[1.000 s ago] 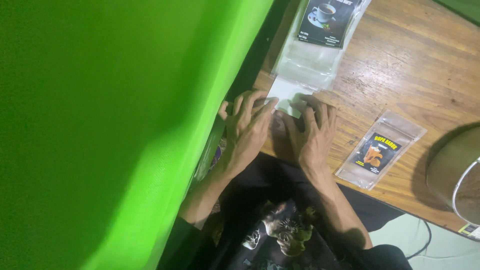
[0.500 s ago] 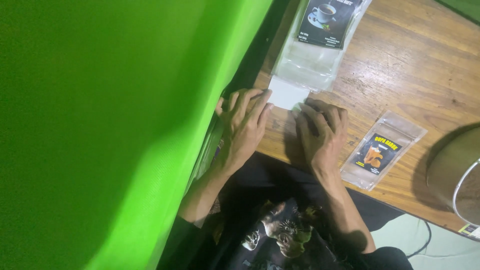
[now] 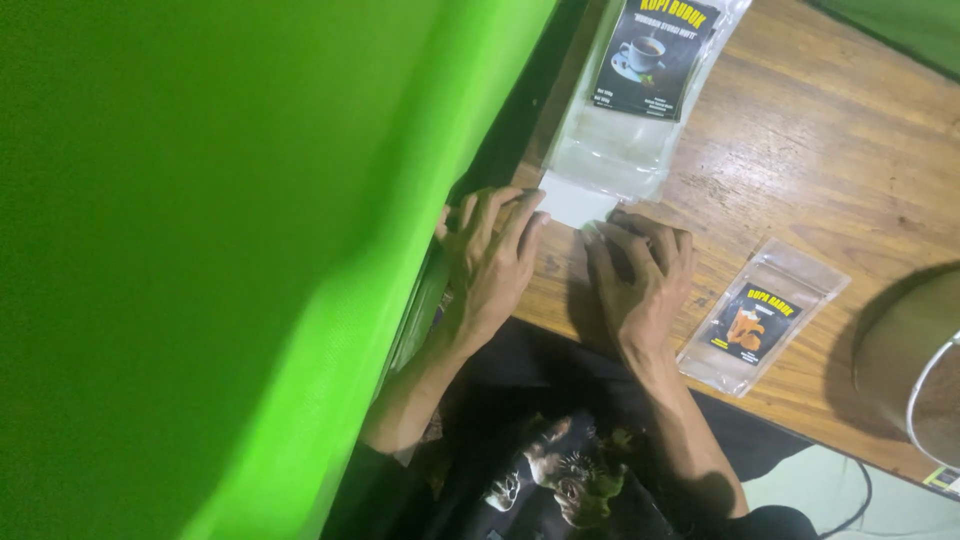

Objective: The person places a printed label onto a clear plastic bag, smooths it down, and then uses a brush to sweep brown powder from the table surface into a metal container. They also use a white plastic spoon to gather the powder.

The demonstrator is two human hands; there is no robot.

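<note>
Both hands lie flat, palms down, holding nothing: the left hand [image 3: 492, 262] and right hand [image 3: 640, 275] press the white bottom edge of a clear pouch [image 3: 620, 120], whose long axis runs straight away from them across the table [image 3: 830, 160].

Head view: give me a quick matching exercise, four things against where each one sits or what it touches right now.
Things:
1. left hand
2. right hand
3. large clear pouch
4. small clear pouch

Places:
A. lies alone on the wooden table, to the right of the right hand
B. lies at the top of the picture, its near end at the white piece
C. palm down beside the green surface, fingertips at the white piece's left end
D. palm down on the table, fingertips at the white piece's right end

Pairs: 1-C, 2-D, 3-B, 4-A
</note>
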